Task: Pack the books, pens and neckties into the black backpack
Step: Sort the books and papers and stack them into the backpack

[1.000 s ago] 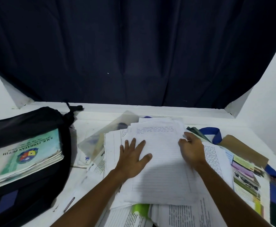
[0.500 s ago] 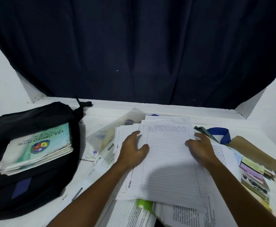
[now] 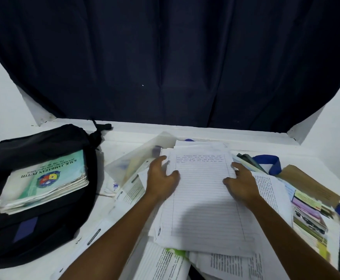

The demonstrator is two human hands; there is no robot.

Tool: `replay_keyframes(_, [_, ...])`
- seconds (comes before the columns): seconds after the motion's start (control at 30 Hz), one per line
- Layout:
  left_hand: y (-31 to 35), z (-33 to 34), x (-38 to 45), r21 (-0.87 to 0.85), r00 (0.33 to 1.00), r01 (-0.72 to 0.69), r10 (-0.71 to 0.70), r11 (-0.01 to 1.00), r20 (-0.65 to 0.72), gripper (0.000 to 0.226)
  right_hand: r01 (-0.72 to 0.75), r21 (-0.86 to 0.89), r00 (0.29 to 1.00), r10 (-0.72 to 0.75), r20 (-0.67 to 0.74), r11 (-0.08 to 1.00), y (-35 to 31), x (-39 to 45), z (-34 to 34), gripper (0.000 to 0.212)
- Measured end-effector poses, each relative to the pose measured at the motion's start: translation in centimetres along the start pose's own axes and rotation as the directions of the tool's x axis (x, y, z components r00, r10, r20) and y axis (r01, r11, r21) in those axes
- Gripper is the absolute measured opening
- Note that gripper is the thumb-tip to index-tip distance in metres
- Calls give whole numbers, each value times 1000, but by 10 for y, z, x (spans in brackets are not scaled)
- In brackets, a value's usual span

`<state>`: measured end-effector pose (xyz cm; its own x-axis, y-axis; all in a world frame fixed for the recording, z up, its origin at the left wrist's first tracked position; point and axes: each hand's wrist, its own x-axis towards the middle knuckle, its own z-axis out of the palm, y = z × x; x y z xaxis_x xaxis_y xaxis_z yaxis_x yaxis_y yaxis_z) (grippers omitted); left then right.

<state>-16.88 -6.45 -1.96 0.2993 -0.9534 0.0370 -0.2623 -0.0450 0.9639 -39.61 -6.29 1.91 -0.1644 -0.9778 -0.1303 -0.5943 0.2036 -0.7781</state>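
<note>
A stack of lined white papers lies in the middle of the white table. My left hand grips its left edge, thumb on top. My right hand grips its right edge, fingers curled over the sheets. At the left lies the black backpack, flat, with a pile of green-covered books resting on it. A blue necktie loops behind the papers at the right.
Printed booklets and loose pages spread under and around the stack. A clear plastic folder lies behind my left hand. A brown cover sits at the right. A dark curtain hangs behind the table.
My left hand has slid from flat on top of the papers to their left edge and curled around it. The right hand has stayed at the right edge.
</note>
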Motion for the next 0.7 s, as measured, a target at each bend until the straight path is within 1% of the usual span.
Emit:
replay_keyframes(0.03, [2,-4,4,116,998,17,-10,993,-63,62,3,16,1000,-3,0,1000,0,0,-1,59])
replay_keyframes(0.07, [0,-9,7,240,995,64,-44,969,-87,60,2,19,1000,-2,-1,1000,1,0,-2,58])
replay_keyframes(0.1, [-2,-12,9,291,994,84,-60,953,-92,58,10,17,1000,-10,-2,1000,0,-1,-2,58])
replay_keyframes(0.13, [-3,-14,11,240,990,138,-125,961,-69,58,19,14,1000,-19,-2,1000,0,-2,-2,58])
replay_keyframes(0.2, [2,-16,11,-9,971,239,-239,971,-18,60,37,24,999,-37,-3,999,-1,-3,0,57])
replay_keyframes(0.27, [6,-19,15,-257,940,335,-340,906,29,64,36,71,999,-36,1,997,-1,-4,2,54])
replay_keyframes(0.3, [6,-20,18,-317,927,368,-371,874,52,66,30,90,1000,-31,2,995,-1,-6,2,53])
replay_keyframes(0.37, [7,-25,23,-367,913,404,-396,838,101,69,14,101,1000,-15,13,995,-1,-8,2,56])
replay_keyframes(0.4, [6,-27,26,-360,906,422,-404,832,128,74,8,116,1000,-10,16,993,0,-8,2,57])
replay_keyframes(0.47, [4,-28,30,-328,883,467,-410,821,228,91,0,148,1000,-4,31,989,2,-8,2,57])
replay_keyframes(0.5, [0,-27,34,-323,883,463,-398,826,248,88,-4,155,999,-2,39,988,2,-9,1,57])
replay_keyframes(0.57, [-2,-25,39,-290,892,441,-380,850,243,51,0,131,998,-8,56,991,1,-9,0,57])
replay_keyframes(0.6, [1,-26,38,-278,901,416,-352,866,254,43,6,100,998,-13,68,995,1,-9,-1,57])
replay_keyframes(0.63, [6,-27,35,-280,910,385,-311,879,275,42,7,82,997,-13,73,997,1,-8,-2,56])
replay_keyframes(0.7, [15,-28,29,-338,912,349,-234,874,337,40,8,95,997,-15,74,995,2,-8,0,53])
